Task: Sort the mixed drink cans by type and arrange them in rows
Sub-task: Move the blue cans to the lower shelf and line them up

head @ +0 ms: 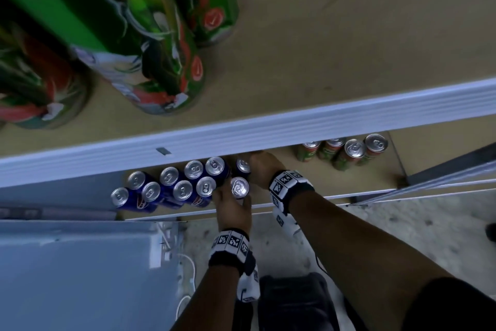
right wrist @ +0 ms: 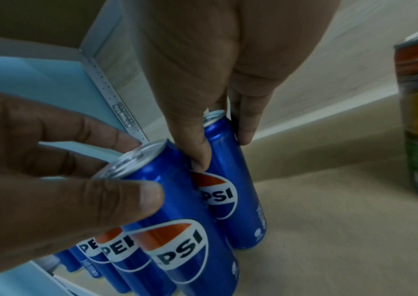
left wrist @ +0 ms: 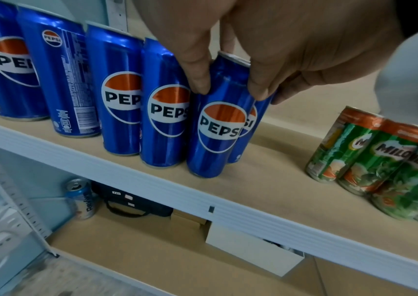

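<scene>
Two blue cola cans at the right end of the blue group on the shelf (head: pixel 349 177) are being handled. The front can (head: pixel 239 187) is pinched near its top by the left hand (head: pixel 233 207), thumb on one side and fingers curled round the other. The rear can (head: pixel 243 165), at about 12 o'clock from the front one and just beside it, is held in the same way by the right hand (head: pixel 264 169). Both cans stand upright with their bases apparently on the shelf, though contact under the rear one cannot be confirmed.

These tall, slim cans are judged to be sealed and full, so moderately heavy, stiff in the wall, and smooth enough to slip in a light pinch. Being narrow, they are easily tipped when pushed high up. A hold round the upper wall just under the rim is judged best, or lower down for sliding.

The other blue cans (head: pixel 182 183) stand in two rows toward 9 o'clock. The green cans (head: pixel 346 152) are grouped well apart, toward 2 o'clock.
</scene>
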